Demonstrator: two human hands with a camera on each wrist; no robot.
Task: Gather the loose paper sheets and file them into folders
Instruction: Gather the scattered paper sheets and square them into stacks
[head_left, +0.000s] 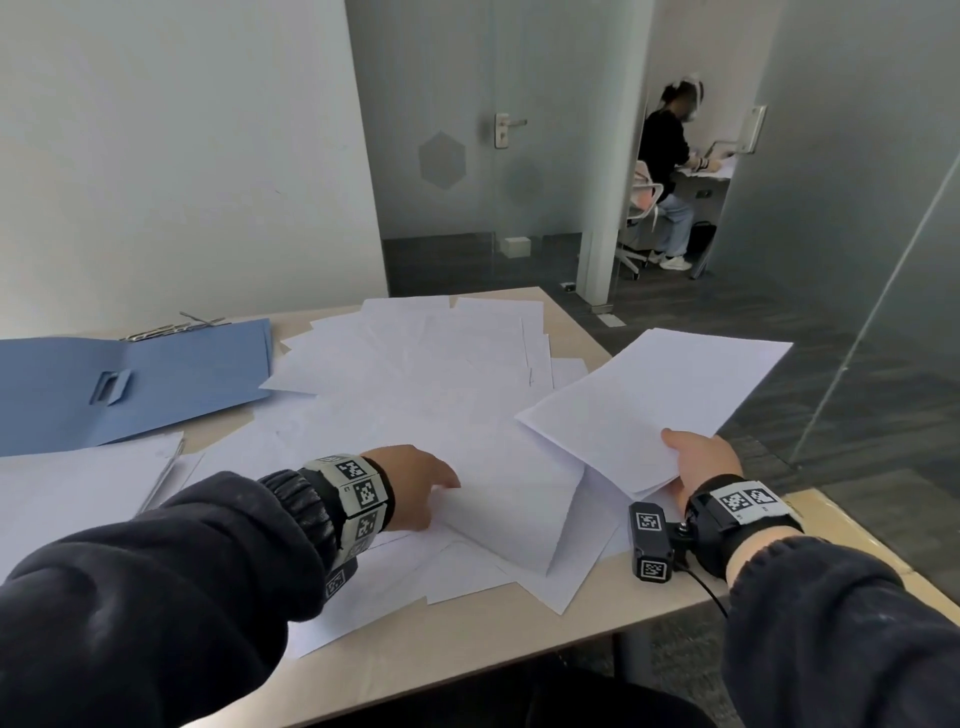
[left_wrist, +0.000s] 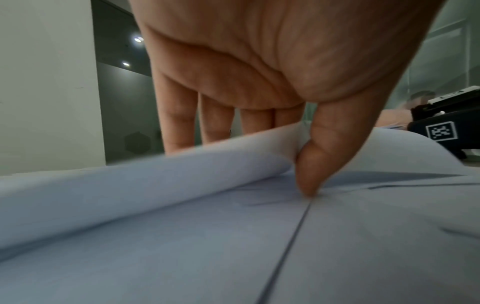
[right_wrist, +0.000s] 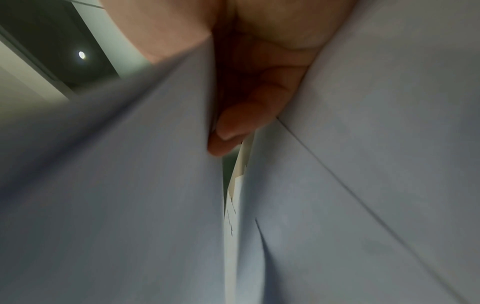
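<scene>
The right hand (head_left: 698, 462) grips a small stack of sheets (head_left: 660, 400) by its near corner, thumb on top and fingers underneath, and holds the stack lifted above the bench (head_left: 582, 332), slanting away and partly out past the bench's right edge. The left hand (head_left: 415, 483) reaches across toward the right hand and pinches the near edge of a single sheet (head_left: 514, 514); in the left wrist view the thumb (left_wrist: 311, 164) sits under the curled-up edge of that sheet while the fingers (left_wrist: 179, 123) lie behind it, so the paper is caught between them. This sheet lies on top of the loose sheets (head_left: 415, 364) spread over the bench between and beyond both hands, many of them overlapping at odd angles. Far to the left of the left hand an open blue folder (head_left: 130, 384) lies flat on the bench, with metal clips (head_left: 171, 327) at its far edge. Nearer, beside the left sleeve (head_left: 156, 571), a neat pile of paper (head_left: 78, 483) rests on the bench. Beyond the right hand, through a doorway, another person (head_left: 667, 171) sits at a desk.
</scene>
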